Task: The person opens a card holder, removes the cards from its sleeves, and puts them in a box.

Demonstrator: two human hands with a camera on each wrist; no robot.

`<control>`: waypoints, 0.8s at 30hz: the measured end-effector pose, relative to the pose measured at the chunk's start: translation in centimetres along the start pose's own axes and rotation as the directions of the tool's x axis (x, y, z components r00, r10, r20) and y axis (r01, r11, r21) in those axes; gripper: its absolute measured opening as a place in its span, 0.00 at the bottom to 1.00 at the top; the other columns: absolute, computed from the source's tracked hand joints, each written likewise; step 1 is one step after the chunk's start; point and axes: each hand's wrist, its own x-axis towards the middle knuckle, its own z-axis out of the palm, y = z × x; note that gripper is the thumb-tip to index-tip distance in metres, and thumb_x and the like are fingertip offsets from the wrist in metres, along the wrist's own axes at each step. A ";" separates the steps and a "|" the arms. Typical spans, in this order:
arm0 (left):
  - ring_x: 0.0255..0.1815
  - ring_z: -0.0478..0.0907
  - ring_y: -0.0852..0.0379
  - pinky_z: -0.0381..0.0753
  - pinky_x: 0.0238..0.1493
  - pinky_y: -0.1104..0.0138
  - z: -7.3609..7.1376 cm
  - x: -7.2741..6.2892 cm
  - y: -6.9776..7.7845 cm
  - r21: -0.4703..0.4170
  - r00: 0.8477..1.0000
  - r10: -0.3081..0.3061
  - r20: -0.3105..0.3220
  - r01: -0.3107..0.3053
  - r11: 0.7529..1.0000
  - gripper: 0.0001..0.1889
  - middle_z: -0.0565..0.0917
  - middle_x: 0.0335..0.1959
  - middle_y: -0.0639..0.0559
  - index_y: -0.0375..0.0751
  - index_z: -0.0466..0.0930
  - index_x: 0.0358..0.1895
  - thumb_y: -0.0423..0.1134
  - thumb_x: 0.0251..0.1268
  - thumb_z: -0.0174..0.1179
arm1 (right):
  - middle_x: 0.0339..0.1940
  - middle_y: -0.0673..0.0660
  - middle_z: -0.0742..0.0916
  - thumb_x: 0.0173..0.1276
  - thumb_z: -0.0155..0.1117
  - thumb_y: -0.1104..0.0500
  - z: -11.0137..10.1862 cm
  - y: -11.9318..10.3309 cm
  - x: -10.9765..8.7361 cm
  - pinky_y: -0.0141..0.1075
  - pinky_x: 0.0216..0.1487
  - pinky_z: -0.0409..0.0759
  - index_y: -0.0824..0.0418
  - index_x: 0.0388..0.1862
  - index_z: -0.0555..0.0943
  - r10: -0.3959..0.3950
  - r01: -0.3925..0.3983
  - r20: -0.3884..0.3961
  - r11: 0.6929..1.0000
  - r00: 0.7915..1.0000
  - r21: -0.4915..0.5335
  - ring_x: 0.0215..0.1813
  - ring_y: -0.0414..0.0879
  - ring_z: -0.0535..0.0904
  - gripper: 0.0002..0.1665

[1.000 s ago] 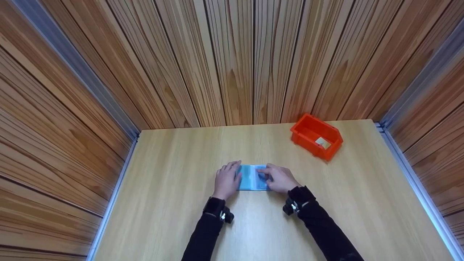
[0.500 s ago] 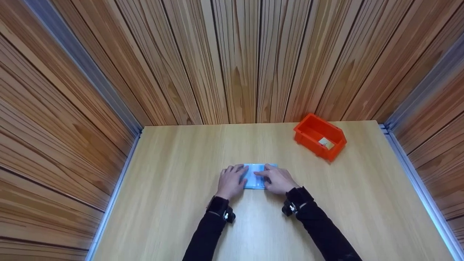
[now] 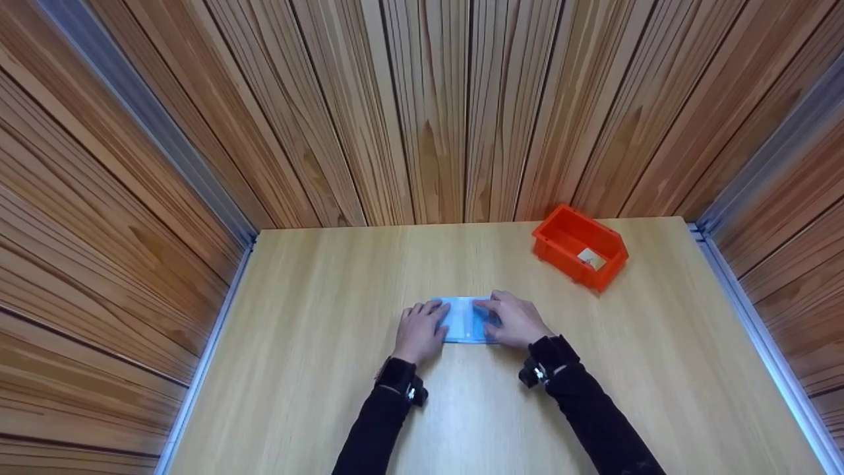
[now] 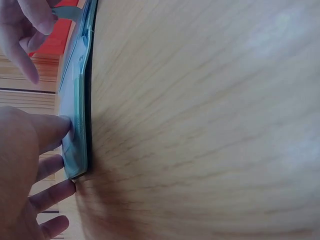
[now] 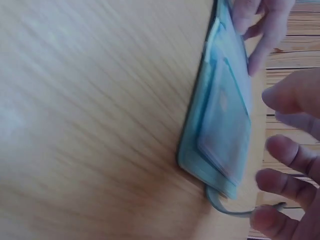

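Observation:
A light blue card wallet [image 3: 459,320] with clear plastic sleeves lies spread open on the table. My left hand [image 3: 420,332] rests on its left side; in the left wrist view the thumb [image 4: 59,127] presses the sleeve page and the other fingers lie at the wallet's end. Over the right side is my right hand [image 3: 517,318], fingers spread and loosely bent. The right wrist view shows those fingertips [image 5: 272,177] apart from the wallet, beside a raised clear sleeve [image 5: 227,120]. A strap [image 5: 222,207] sticks out from the wallet's right end.
An orange-red plastic bin [image 3: 580,247] with a pale label inside stands at the back right of the wooden table [image 3: 316,316]. Wood-plank walls [image 3: 435,119] rise at the back and both sides, with metal rails along the table's side edges.
A sleeve page has been turned leftward, covering the teal left side with light blue. My right hand went left with it, then moved back right. My left hand has stayed on the left side.

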 end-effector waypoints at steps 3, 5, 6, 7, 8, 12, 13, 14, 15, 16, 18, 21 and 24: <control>0.72 0.71 0.48 0.66 0.71 0.50 0.0 0.0 0.0 -0.007 1.000 -0.001 -0.005 0.001 1.000 0.26 0.75 0.74 0.51 0.52 0.73 0.75 0.49 0.78 0.57 | 0.40 0.52 0.80 0.68 0.73 0.53 -0.5 0.1 -0.1 0.39 0.40 0.70 0.54 0.69 0.81 0.032 -0.032 -0.038 0.999 0.999 -0.007 0.40 0.46 0.72 0.31; 0.72 0.71 0.47 0.66 0.71 0.50 0.0 0.0 0.0 -0.013 1.000 0.004 -0.013 -0.005 1.000 0.26 0.75 0.73 0.51 0.52 0.74 0.74 0.49 0.77 0.58 | 0.38 0.53 0.80 0.68 0.73 0.54 -0.7 0.2 -0.2 0.38 0.38 0.70 0.57 0.68 0.82 0.059 -0.061 -0.067 0.998 0.996 -0.019 0.38 0.47 0.72 0.29; 0.71 0.72 0.47 0.66 0.70 0.49 0.1 0.0 0.0 -0.013 1.000 0.009 -0.019 -0.009 1.000 0.25 0.76 0.73 0.51 0.51 0.74 0.74 0.48 0.77 0.58 | 0.38 0.54 0.81 0.69 0.72 0.54 -0.8 0.3 -0.3 0.38 0.38 0.71 0.58 0.66 0.83 0.072 -0.075 -0.084 0.997 0.994 -0.036 0.37 0.47 0.73 0.28; 0.71 0.72 0.47 0.67 0.70 0.50 0.1 -0.1 0.0 -0.013 1.000 0.010 -0.021 -0.010 1.000 0.25 0.76 0.73 0.51 0.51 0.74 0.74 0.48 0.77 0.58 | 0.39 0.55 0.82 0.69 0.72 0.54 -0.8 0.5 -0.3 0.39 0.37 0.71 0.60 0.65 0.84 0.082 -0.088 -0.100 0.995 0.992 -0.056 0.37 0.48 0.73 0.27; 0.71 0.72 0.47 0.67 0.70 0.50 0.1 -0.1 0.0 -0.013 1.000 0.011 -0.022 -0.012 1.000 0.25 0.76 0.73 0.51 0.51 0.74 0.74 0.48 0.77 0.58 | 0.39 0.55 0.82 0.69 0.72 0.54 -0.8 0.6 -0.4 0.39 0.37 0.72 0.60 0.63 0.84 0.095 -0.103 -0.112 0.992 0.989 -0.074 0.36 0.48 0.74 0.25; 0.71 0.72 0.47 0.66 0.70 0.51 0.1 -0.1 0.0 -0.013 1.000 0.009 -0.024 -0.010 1.000 0.25 0.75 0.73 0.51 0.51 0.74 0.74 0.49 0.77 0.57 | 0.41 0.57 0.85 0.70 0.71 0.52 -0.7 1.4 -0.6 0.41 0.40 0.76 0.59 0.63 0.84 0.144 -0.151 -0.095 0.985 0.985 -0.079 0.37 0.49 0.76 0.25; 0.72 0.71 0.48 0.66 0.70 0.51 0.0 0.0 0.0 -0.015 1.000 0.006 -0.020 -0.006 1.000 0.25 0.75 0.73 0.51 0.52 0.74 0.74 0.49 0.78 0.57 | 0.41 0.56 0.84 0.70 0.71 0.51 -0.6 1.6 -0.7 0.42 0.41 0.76 0.58 0.65 0.83 0.153 -0.157 -0.071 0.985 0.986 -0.068 0.38 0.49 0.76 0.27; 0.72 0.71 0.47 0.66 0.70 0.50 0.0 0.0 0.0 -0.017 1.000 0.005 -0.021 -0.006 1.000 0.25 0.75 0.73 0.51 0.51 0.74 0.74 0.49 0.78 0.57 | 0.42 0.56 0.84 0.70 0.72 0.49 -0.4 1.8 -0.7 0.42 0.42 0.76 0.57 0.68 0.82 0.159 -0.161 -0.041 0.985 0.986 -0.056 0.39 0.49 0.76 0.30; 0.72 0.71 0.47 0.66 0.70 0.50 0.0 0.0 0.0 -0.019 1.000 0.004 -0.020 -0.005 1.000 0.25 0.75 0.73 0.51 0.51 0.74 0.74 0.48 0.78 0.57 | 0.43 0.56 0.84 0.69 0.73 0.47 -0.3 2.0 -0.8 0.43 0.43 0.76 0.55 0.70 0.80 0.160 -0.161 -0.016 0.986 0.987 -0.043 0.40 0.49 0.76 0.33; 0.72 0.71 0.47 0.66 0.71 0.50 0.0 0.0 0.0 -0.020 1.000 0.003 -0.018 -0.004 1.000 0.25 0.75 0.74 0.51 0.51 0.73 0.75 0.48 0.78 0.56 | 0.43 0.55 0.83 0.68 0.73 0.44 -0.1 2.1 -0.8 0.43 0.44 0.76 0.53 0.72 0.78 0.165 -0.164 0.010 0.986 0.986 -0.032 0.41 0.49 0.75 0.36; 0.72 0.71 0.47 0.66 0.71 0.50 0.1 0.0 0.0 -0.024 1.000 0.004 -0.016 -0.005 1.000 0.25 0.75 0.74 0.51 0.51 0.73 0.75 0.48 0.78 0.56 | 0.46 0.55 0.83 0.65 0.75 0.39 0.2 2.5 -0.9 0.44 0.46 0.75 0.50 0.76 0.74 0.166 -0.165 0.048 0.986 0.985 -0.029 0.42 0.49 0.75 0.43; 0.72 0.71 0.47 0.66 0.70 0.50 0.2 0.0 0.0 -0.036 1.000 0.006 -0.019 -0.007 0.999 0.25 0.75 0.74 0.50 0.51 0.73 0.75 0.48 0.78 0.57 | 0.46 0.56 0.82 0.62 0.75 0.35 0.6 3.0 -1.0 0.44 0.46 0.74 0.47 0.79 0.70 0.174 -0.172 0.084 0.985 0.981 -0.029 0.42 0.49 0.74 0.49; 0.71 0.71 0.47 0.66 0.70 0.50 0.0 -0.1 -0.1 -0.037 1.000 0.007 -0.020 -0.008 0.999 0.25 0.75 0.73 0.50 0.51 0.74 0.74 0.48 0.78 0.57 | 0.44 0.55 0.80 0.60 0.77 0.35 0.9 3.5 -0.8 0.43 0.44 0.71 0.45 0.80 0.68 0.188 -0.189 0.110 0.982 0.976 0.004 0.42 0.49 0.73 0.52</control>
